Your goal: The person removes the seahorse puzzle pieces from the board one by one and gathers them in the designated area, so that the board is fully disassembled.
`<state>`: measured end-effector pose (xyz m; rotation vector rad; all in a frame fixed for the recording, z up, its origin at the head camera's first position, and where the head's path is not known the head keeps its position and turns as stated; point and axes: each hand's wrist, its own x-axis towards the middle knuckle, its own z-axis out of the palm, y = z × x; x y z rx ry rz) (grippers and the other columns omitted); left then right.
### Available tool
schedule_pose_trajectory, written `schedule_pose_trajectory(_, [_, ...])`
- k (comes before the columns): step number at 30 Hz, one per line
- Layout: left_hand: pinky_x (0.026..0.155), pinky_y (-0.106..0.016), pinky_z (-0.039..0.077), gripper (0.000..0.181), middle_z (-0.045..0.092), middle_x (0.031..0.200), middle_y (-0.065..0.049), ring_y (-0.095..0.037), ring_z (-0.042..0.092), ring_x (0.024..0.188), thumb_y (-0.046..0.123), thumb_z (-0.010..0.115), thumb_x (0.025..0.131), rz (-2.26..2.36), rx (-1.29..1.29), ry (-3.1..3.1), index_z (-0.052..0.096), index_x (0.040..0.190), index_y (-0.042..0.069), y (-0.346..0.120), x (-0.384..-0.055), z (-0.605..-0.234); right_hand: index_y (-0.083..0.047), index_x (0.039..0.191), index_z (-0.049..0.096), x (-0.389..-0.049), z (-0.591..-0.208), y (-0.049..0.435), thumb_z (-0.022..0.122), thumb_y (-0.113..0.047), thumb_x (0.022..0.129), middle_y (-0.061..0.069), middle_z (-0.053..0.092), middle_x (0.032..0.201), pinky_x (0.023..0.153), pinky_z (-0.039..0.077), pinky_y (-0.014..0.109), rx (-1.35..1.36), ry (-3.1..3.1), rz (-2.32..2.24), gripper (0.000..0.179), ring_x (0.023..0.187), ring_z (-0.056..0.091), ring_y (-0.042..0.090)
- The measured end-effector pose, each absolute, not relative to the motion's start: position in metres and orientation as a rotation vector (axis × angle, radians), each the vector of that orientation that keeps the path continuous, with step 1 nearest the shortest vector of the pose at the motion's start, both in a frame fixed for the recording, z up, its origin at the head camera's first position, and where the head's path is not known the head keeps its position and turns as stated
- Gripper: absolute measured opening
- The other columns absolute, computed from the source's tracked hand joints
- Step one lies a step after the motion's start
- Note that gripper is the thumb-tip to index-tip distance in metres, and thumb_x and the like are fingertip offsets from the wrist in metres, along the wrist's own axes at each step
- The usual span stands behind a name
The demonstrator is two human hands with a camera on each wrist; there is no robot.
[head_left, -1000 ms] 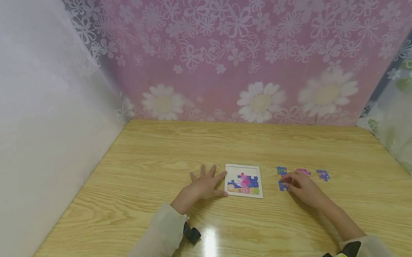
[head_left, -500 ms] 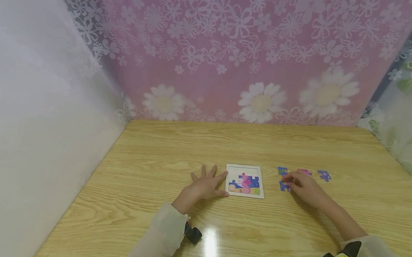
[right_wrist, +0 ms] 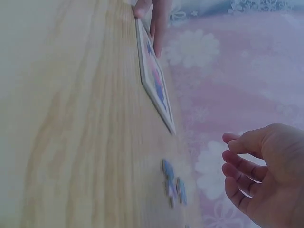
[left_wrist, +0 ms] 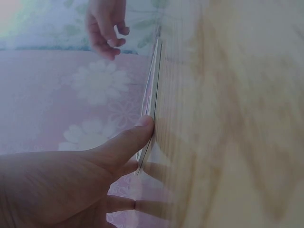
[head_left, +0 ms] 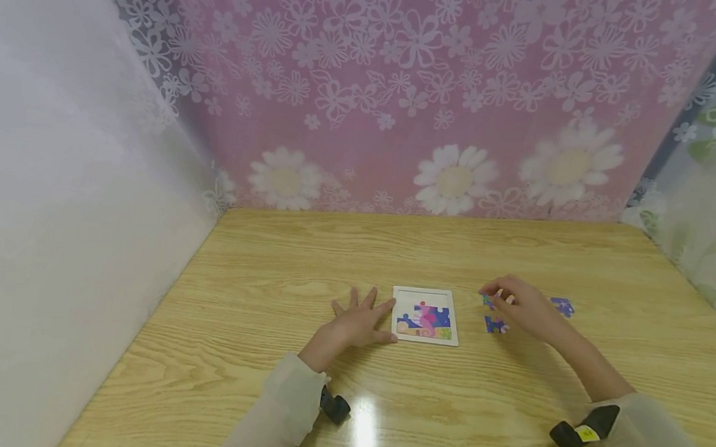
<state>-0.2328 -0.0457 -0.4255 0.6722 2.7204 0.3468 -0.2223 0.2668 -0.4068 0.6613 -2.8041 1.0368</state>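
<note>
In the head view, a wooden table (head_left: 256, 258) fills the lower frame before a pink flowered curtain (head_left: 364, 134). Just below and right of centre lies a square white tray (head_left: 412, 298). Its lower part holds joined puzzle pieces (head_left: 431, 319) showing a pink seahorse on blue; its upper strip is bare white.

The left hand (head_left: 357, 322), left of the tray, lies with fingers spread, thumb and a fingertip touching the tray's left edge. The right hand (head_left: 529, 310), right of the tray, hangs above the table, fingers loosely bent and holding nothing, as the right wrist view shows. By its fingertips is a green-and-blue piece (head_left: 487, 301), partly covered in the head view; just below lies a blue piece (head_left: 496, 324). A purple-blue piece (head_left: 562, 306) lies farther right.
</note>
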Motion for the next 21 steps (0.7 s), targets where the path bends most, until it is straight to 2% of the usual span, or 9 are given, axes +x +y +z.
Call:
schedule_pose_trajectory(2, [0.091,-0.073,0.005,0.074,0.008,0.151,-0.014,-0.047,-0.003,0.131,0.055,0.053,0.085,0.348,0.674,2.720,0.024,0.147,0.026,-0.046,-0.233,-0.425,0.001,0.106,0.061,-0.225,-0.404,0.259,0.053,-0.002,0.092,0.014,0.054,0.101,0.053,0.046,0.028,0.675,-2.813,1.063,0.016,0.081,0.051,0.022])
schedule_pose_trajectory(11, [0.091,-0.073,0.004,0.074,0.008,0.151,-0.014,-0.047,-0.003,0.131,0.055,0.052,0.086,0.355,0.673,2.716,0.023,0.147,0.027,-0.046,-0.233,-0.426,-0.001,0.103,0.063,-0.238,-0.406,0.221,0.057,-0.001,0.090,0.008,0.056,0.095,0.060,0.044,0.030,0.803,-2.772,1.042,0.015,0.079,0.051,0.019])
schedule_pose_trajectory(21, [0.091,-0.073,0.005,0.074,0.008,0.151,-0.014,-0.047,-0.002,0.131,0.057,0.052,0.085,0.335,0.662,2.722,0.024,0.147,0.028,-0.046,-0.234,-0.428,0.002,0.102,0.062,-0.249,-0.420,0.193,0.059,0.001,0.087,0.011,0.058,0.095,0.061,0.045,0.029,0.847,-2.793,1.130,0.016,0.078,0.052,0.020])
